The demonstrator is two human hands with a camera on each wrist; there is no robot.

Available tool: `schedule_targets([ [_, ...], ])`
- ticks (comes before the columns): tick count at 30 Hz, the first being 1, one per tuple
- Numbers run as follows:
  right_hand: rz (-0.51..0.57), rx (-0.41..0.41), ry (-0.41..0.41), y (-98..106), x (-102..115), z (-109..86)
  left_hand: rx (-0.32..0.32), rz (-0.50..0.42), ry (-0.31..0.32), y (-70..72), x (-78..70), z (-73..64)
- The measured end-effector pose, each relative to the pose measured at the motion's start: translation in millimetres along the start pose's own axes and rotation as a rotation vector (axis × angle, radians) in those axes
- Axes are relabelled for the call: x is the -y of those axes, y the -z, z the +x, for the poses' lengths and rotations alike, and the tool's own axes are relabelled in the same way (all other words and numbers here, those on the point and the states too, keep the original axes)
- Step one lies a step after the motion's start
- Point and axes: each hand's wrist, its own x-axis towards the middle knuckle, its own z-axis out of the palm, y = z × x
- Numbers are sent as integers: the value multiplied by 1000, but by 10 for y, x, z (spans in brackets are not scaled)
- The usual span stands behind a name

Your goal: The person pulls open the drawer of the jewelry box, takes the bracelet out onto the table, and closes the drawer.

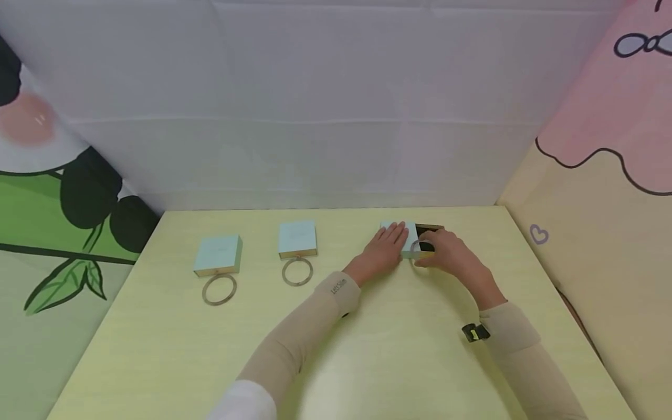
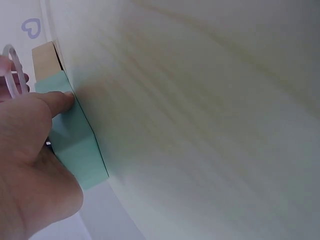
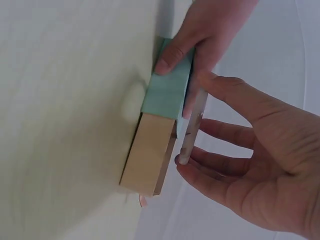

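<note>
My left hand (image 1: 382, 251) holds the pale-green sleeve (image 3: 165, 95) of a small drawer box at the back right of the table. Its fingers lie across the top and its thumb presses the near side. Out of the sleeve's right end sticks a tan drawer (image 3: 146, 152), dark inside in the head view. My right hand (image 1: 452, 252) pinches a pale, translucent bangle (image 3: 194, 127) between thumb and fingertips. The bangle stands on edge, beside and partly over the open drawer. Whether it touches the drawer, I cannot tell.
Two more pale-green boxes, a left one (image 1: 218, 253) and a middle one (image 1: 297, 238), sit shut on the table (image 1: 367, 361). In front of each lies a bangle, the left bangle (image 1: 204, 291) and the middle bangle (image 1: 284, 273). A white cloth backdrop (image 1: 315, 157) rises behind.
</note>
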Motion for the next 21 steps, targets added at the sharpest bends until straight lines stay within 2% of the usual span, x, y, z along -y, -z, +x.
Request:
schedule_targets([
  [4,-7,24,16,-69,49,-67,-5,6,-2,25,4,-8],
  [10,-13,7,27,-165,87,-114,-26,4,-15,59,23,-14],
  [16,-26,42,76,-318,140,-156,-37,20,-47,49,81,-43],
  [21,11,49,66,-423,179,-197,-30,14,-63,61,84,-50],
])
